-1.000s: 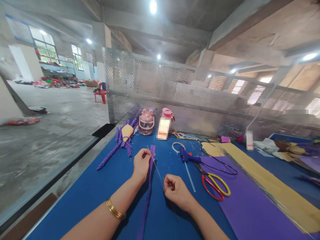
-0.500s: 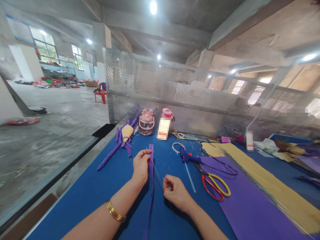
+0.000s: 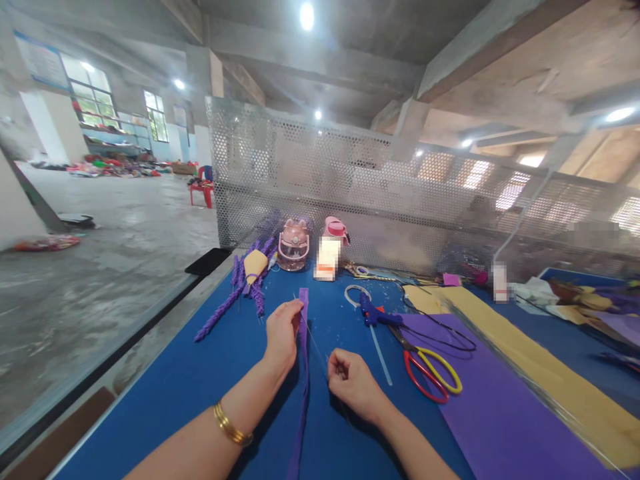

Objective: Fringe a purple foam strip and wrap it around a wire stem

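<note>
My left hand is closed in a pinch at the upper part of a narrow purple strip, which runs down toward the near table edge. A thin, pale strand, wire or thread, stretches from those fingertips toward my right hand. The fingers of my right hand are curled shut around the strand's lower end; their inner side is partly hidden. To the right lie scissors with one red and one yellow handle, and a blue glue gun with a clear glue stick beside it.
Purple braided stems with a tan wrap lie at the back left. A pink cup and a pink bottle stand before the perforated metal screen. Purple sheet and tan paper cover the right side.
My right hand has shifted very slightly right, and the strand between the hands looks fainter. My left hand keeps its pinch on the purple strip in nearly the same place.
</note>
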Motion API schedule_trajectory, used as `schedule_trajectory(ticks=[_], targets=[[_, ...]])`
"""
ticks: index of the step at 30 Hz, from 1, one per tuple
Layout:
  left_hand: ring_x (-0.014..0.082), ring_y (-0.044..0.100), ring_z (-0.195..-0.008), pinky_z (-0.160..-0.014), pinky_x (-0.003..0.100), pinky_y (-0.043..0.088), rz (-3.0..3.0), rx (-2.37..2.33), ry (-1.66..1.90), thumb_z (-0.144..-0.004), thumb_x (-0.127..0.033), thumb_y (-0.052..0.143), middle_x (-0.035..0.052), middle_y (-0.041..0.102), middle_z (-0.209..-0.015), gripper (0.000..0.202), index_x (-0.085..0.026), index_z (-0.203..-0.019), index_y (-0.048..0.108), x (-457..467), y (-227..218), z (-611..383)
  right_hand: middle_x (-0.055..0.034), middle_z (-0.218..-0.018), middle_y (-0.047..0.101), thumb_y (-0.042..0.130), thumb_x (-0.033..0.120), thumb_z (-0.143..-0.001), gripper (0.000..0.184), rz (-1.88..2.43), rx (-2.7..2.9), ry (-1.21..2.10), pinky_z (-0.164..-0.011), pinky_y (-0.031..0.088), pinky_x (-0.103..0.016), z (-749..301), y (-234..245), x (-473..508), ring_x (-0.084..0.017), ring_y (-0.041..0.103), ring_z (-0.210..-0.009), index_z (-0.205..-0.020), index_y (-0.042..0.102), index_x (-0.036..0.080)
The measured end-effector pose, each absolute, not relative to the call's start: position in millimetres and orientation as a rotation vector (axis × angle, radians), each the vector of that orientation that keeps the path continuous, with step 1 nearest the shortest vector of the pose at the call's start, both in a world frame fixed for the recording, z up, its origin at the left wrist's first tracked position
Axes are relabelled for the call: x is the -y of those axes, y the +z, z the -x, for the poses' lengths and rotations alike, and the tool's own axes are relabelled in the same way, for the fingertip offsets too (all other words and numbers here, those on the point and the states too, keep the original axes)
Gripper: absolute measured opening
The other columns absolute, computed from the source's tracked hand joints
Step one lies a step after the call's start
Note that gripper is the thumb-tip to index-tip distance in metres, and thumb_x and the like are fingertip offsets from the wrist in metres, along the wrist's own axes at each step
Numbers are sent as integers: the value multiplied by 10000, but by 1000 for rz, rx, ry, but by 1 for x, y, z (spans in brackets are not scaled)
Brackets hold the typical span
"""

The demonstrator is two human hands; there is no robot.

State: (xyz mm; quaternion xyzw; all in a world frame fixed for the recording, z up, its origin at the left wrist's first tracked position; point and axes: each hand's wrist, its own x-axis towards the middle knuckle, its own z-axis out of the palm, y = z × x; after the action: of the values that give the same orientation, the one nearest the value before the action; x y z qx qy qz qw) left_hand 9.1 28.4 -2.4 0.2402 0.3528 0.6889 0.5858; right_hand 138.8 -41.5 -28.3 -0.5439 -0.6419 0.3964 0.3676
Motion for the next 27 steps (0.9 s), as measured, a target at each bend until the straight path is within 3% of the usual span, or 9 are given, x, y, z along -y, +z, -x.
schedule_trajectory(ticks=[8,12,16,27], targets=[[78,505,-527,-534,206,362,-558,-821,1571,-417,-239,781,-6,618,-593,291,-110,-624,623,-31,-6,-9,94,-440,399,445,173,-582,53,1374,1607,1113,-390,251,-174,-144,-28,38,-58,352,-386,-631,439,193],[89,506,-520,-525,216,363,-558,-834,1565,-411,-263,786,-7,610,-587,315,-115,-633,619,-33,-8,-9,79,-461,471,493,331,-687,197,1305,1572,1213,-372,271,-176,-146,-21,35,-56,369,-345,-785,520,163],[91,518,-559,-564,217,378,-589,-855,1583,-425,-295,782,2,620,-631,317,-114,-623,614,-35,-11,-9,53,-481,494,520,424,-721,279,1279,1592,1197,-376,266,-178,-144,-18,33,-50,373,-357,-711,538,146],[104,544,-551,-568,236,404,-591,-855,1573,-405,-303,798,16,637,-635,360,-111,-660,632,-36,-13,-8,44,-472,507,542,402,-703,263,1270,1528,1216,-377,262,-178,-148,-23,32,-47,380,-349,-642,545,146]])
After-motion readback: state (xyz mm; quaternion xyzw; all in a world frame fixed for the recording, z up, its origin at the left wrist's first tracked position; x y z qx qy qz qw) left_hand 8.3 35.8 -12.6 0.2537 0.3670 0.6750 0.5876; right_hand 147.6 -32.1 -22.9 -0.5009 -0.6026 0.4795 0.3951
